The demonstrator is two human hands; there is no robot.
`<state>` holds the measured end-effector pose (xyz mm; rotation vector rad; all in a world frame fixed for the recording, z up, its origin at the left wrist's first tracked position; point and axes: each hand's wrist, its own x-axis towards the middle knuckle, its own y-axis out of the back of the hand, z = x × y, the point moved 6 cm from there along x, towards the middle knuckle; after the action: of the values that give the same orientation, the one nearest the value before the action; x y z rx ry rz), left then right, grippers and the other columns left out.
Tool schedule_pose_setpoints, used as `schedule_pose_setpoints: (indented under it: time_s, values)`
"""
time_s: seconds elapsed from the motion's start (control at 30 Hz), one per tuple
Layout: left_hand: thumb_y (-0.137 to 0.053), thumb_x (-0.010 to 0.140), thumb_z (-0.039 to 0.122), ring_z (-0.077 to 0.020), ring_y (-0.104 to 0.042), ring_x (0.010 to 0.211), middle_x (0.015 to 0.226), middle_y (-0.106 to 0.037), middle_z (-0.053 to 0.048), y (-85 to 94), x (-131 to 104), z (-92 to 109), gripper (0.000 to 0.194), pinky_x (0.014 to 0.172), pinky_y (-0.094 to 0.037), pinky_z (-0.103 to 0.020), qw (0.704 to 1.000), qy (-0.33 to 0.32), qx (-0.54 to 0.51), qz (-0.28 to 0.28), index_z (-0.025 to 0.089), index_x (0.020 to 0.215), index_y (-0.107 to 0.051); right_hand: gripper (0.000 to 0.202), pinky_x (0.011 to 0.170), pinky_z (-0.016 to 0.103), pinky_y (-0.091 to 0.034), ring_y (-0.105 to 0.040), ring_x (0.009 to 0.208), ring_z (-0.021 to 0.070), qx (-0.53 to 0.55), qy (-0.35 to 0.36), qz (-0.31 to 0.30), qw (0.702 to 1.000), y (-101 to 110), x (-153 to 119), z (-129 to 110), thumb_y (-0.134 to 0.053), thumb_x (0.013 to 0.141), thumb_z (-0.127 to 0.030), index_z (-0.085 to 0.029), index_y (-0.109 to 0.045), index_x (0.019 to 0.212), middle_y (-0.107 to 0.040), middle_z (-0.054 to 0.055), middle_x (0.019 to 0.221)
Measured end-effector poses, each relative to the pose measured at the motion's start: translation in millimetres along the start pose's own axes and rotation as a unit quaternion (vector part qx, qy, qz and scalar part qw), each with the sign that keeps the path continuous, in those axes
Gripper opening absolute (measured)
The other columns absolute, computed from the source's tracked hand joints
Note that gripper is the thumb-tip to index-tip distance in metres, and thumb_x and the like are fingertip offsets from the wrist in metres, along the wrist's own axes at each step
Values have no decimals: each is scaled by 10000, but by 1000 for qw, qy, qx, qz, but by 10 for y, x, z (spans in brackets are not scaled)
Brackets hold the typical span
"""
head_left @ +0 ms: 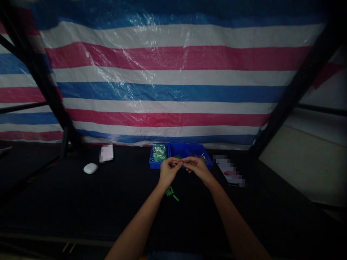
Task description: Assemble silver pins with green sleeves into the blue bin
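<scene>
My left hand (170,170) and my right hand (197,167) meet at their fingertips in front of the blue bins. Both are closed in a pinch; whatever lies between the fingers is too small to make out. Behind my left hand, the left blue bin (155,165) holds green packets in clear plastic (159,152). Some green bits show in the middle bin (178,147), partly hidden by my hands. Thin metallic pieces (203,157) lie in the right bin (197,148). Several small green sticks (170,191) rest on the black table beside my left wrist.
On the black table (114,202), a white mouse-like object (90,168) and a blurred pale item (106,153) lie left. A phone-like object (230,172) lies right of the bins. Striped sheeting (168,94) and dark frame bars (295,90) stand behind.
</scene>
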<state>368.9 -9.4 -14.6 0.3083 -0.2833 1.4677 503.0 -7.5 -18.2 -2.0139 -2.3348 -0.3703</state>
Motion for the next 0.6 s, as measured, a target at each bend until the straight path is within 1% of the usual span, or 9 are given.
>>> schedule_pose_setpoints:
  time_s: [0.13, 0.27, 0.47, 0.6]
  values:
    - [-644, 651, 301, -92, -521, 588, 737, -626, -51, 22, 12, -13, 235, 557, -415, -210, 1000, -9, 0, 11, 119, 796, -611, 309, 466, 230, -406, -519, 502, 106, 13, -1, 7, 1000, 16, 20, 31, -618, 643, -390, -155, -627, 843, -609, 21, 646]
    - [-645, 647, 279, -83, -503, 565, 733, -628, -50, 32, 17, -17, 237, 536, -402, -204, 1000, -14, 5, 21, 120, 819, -605, 308, 437, 218, -391, -511, 482, 94, 23, 13, 17, 1000, 20, 36, 21, -642, 614, -414, -171, -589, 797, -617, 17, 697]
    - [-634, 655, 257, -82, -502, 562, 751, -632, -50, 27, 9, 34, 216, 533, -394, -203, 999, -27, 26, 15, 123, 822, -604, 391, 433, 216, -395, -516, 481, 93, 19, 20, 21, 999, 21, 27, -6, -626, 627, -447, -187, -565, 912, -623, 26, 756]
    - [-600, 685, 246, -90, -513, 573, 771, -635, -45, 24, -27, 126, 187, 530, -388, -204, 996, -52, 73, 11, 137, 837, -603, 396, 439, 226, -393, -501, 467, 92, 9, 32, 18, 999, -2, 24, -24, -631, 624, -443, -177, -598, 915, -625, 33, 743]
